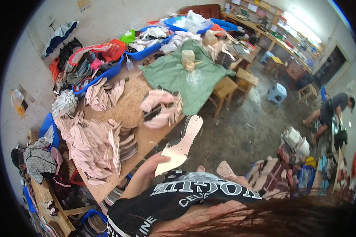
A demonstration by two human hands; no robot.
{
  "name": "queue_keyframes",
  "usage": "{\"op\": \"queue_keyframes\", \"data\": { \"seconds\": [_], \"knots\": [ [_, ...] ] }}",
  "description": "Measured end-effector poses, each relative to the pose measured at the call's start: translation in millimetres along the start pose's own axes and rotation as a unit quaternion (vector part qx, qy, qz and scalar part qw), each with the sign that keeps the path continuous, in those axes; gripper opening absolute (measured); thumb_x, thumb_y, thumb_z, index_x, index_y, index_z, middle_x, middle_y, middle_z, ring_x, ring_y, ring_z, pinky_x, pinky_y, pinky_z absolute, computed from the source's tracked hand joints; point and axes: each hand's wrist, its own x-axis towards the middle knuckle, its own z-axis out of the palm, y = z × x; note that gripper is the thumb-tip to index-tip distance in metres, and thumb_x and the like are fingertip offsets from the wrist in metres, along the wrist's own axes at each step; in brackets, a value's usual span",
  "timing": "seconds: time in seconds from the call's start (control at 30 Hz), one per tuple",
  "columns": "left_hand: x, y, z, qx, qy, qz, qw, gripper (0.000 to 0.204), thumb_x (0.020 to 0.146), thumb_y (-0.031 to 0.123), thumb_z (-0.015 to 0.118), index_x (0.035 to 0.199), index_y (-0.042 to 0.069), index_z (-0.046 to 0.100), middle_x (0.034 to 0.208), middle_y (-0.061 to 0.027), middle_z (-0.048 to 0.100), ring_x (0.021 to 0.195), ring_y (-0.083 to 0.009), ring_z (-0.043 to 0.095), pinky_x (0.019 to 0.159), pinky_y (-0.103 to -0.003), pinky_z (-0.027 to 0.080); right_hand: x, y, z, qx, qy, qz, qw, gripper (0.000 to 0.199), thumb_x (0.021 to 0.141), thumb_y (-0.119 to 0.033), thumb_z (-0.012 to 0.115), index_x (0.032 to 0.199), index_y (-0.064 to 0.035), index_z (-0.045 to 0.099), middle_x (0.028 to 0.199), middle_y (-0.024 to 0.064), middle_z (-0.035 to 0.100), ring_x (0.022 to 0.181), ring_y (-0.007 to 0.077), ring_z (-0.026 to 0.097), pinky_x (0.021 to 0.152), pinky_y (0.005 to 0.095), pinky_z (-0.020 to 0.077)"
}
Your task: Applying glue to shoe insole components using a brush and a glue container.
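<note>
**Insole held above the cluttered workbench**

While the person looks down past a black printed shirt point(178, 197), the left hand point(152, 168) comes up from the lower middle with thumb and fingers closed on the heel end of a pale, flat insole piece point(182, 144), whose toe end points up and away, out over the table's near corner. Whether the right hand is open or closed cannot be told, since only something pinkish shows just above the shirt and it may not be a hand at all

Just left of the held piece lies a wooden work table point(130, 106) crowded with stock: a big heap of pink insoles point(93, 146) spreads along its left edge, and a smaller fan of them point(162, 108) sits near its right edge, close beyond the held piece. Farther back, a green cloth point(186, 77) covers the table end, with a pale lump on it. Blue trays point(146, 49) full of mixed scraps line the wall side

On the concrete floor to the right stand small wooden stools point(225, 89) and a light blue plastic stool point(277, 93). Well apart, at the right rim, another person point(330, 112) bends over among piles of material point(288, 166)
</note>
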Motion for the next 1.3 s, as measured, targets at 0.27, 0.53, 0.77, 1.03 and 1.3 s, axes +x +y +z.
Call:
{"op": "queue_keyframes", "data": {
  "seconds": [0.27,0.53,0.77,1.03,1.3],
  "knots": [
    [80,114,24,-0.056,0.097,0.13,0.985,0.06,0.077,0.01,0.058,0.132,-0.003,0.037,0.119,-0.0134,0.056,0.103,-0.018,0.058,0.088,-0.027,0.045,112,-246,-154,-0.047,0.017,-0.142,0.989,0.05,0.067,-0.039,0.073,0.09,0.0048,0.068,0.083,0.0156,0.068,0.076,0.0203,0.065,0.07,0.0321,0.0488],
    [167,163,-19,-0.108,0.25,0.256,0.928,0.066,0.078,0.001,0.052,0.139,0.001,0.028,0.126,-0.0119,0.05,0.113,-0.0196,0.05,0.096,-0.029,0.039,257,-451,-150,0.041,-0.089,-0.368,0.925,0.039,0.073,-0.026,0.073,0.096,0.0034,0.066,0.086,0.0065,0.067,0.078,0.0117,0.06,0.071,0.0279,0.0469],
    [193,170,15,-0.187,0.396,0.286,0.852,0.062,0.074,0.002,0.054,0.134,0.0,0.037,0.122,-0.0141,0.052,0.107,-0.0228,0.055,0.09,-0.031,0.044,355,-620,-100,-0.206,-0.045,-0.428,0.879,0.058,0.066,-0.051,0.072,0.09,0.0019,0.067,0.081,0.0182,0.066,0.075,0.0287,0.065,0.069,0.0374,0.0486],
    [222,154,69,-0.241,0.525,0.203,0.79,0.058,0.075,0.012,0.056,0.13,0.0,0.041,0.109,-0.0122,0.059,0.086,-0.0183,0.062,0.066,-0.025,0.051,446,-689,-7,-0.225,-0.013,-0.489,0.843,0.058,0.065,-0.051,0.07,0.086,0.0026,0.063,0.09,0.0208,0.064,0.087,0.0355,0.061,0.076,0.0428,0.049],
    [318,207,63,-0.241,0.546,0.3,0.744,0.064,0.076,0.003,0.05,0.137,0.0,0.031,0.123,-0.0158,0.051,0.11,-0.0254,0.053,0.092,-0.032,0.042,457,-687,-4,-0.022,-0.206,-0.574,0.792,0.05,0.076,-0.026,0.067,0.115,0.0025,0.051,0.104,0.0196,0.057,0.095,0.0332,0.055,0.084,0.0381,0.0449]
  ]
}}
